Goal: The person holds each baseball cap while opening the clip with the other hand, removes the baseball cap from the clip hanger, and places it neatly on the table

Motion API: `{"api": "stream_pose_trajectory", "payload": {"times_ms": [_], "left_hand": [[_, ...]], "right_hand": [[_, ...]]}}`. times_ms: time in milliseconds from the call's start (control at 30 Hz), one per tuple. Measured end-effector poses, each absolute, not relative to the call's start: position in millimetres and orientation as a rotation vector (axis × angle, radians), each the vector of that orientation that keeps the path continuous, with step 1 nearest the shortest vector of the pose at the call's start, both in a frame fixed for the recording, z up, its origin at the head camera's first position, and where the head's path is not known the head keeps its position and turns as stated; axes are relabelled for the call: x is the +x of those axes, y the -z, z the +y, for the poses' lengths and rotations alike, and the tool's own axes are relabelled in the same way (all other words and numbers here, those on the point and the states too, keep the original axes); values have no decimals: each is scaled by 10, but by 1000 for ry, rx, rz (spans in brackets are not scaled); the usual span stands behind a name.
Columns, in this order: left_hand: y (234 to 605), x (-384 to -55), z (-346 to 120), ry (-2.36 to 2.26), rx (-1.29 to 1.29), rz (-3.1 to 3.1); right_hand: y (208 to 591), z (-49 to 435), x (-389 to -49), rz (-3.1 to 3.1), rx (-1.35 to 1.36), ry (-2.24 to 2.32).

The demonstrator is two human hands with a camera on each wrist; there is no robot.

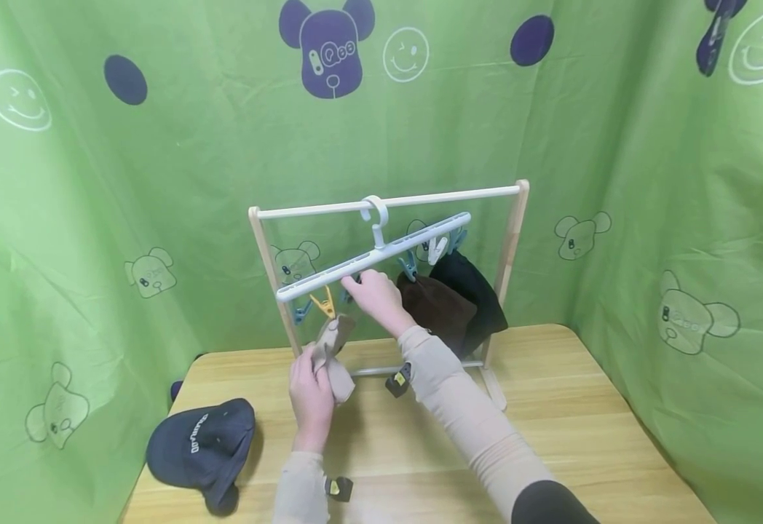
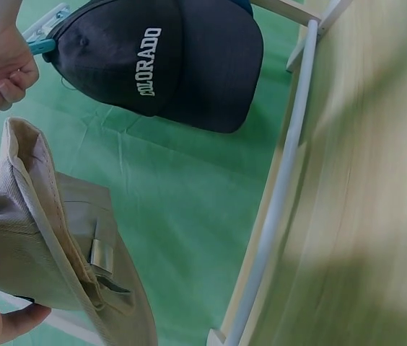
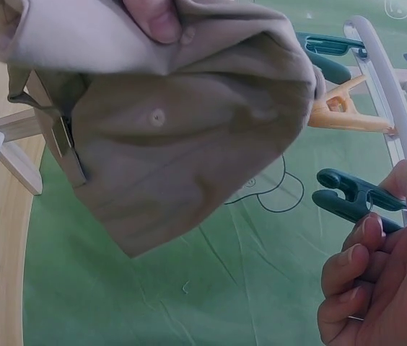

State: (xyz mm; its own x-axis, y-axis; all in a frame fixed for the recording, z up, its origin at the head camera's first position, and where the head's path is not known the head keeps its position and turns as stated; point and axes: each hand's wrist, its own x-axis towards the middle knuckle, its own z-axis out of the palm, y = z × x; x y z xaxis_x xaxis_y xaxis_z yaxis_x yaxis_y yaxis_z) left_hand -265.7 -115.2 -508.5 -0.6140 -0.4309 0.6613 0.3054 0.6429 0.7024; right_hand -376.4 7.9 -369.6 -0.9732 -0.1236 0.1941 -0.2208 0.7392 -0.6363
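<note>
My left hand (image 1: 311,397) grips a beige cap (image 1: 335,364) below the left end of a pale blue hanger (image 1: 368,258). A yellow clip (image 3: 348,112) bites the cap's upper edge, and in the right wrist view the cap's inside (image 3: 167,144) and its metal strap buckle (image 3: 65,148) show. Close beside it, my right hand (image 1: 378,295) pinches the handles of a teal clip (image 3: 355,198) attached to the hanger. In the left wrist view, a dark cap lettered COLORADO (image 2: 149,61) hangs from another clip behind the right hand.
The hanger hooks over the rail of a wooden rack (image 1: 455,196) and tilts lower on the left. A brown cap (image 1: 437,306) and a black cap (image 1: 480,298) hang at its right. On the wooden table (image 1: 565,407), a navy cap (image 1: 198,444) lies at the left.
</note>
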Motion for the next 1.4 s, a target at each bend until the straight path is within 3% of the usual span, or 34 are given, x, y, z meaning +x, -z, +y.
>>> {"api": "stream_pose_trajectory", "payload": {"times_ms": [1400], "left_hand": [[5110,-2358,-1467,954,120,-1866]], "right_hand": [[3709,79,-3768,-2799,233,-1032]]}}
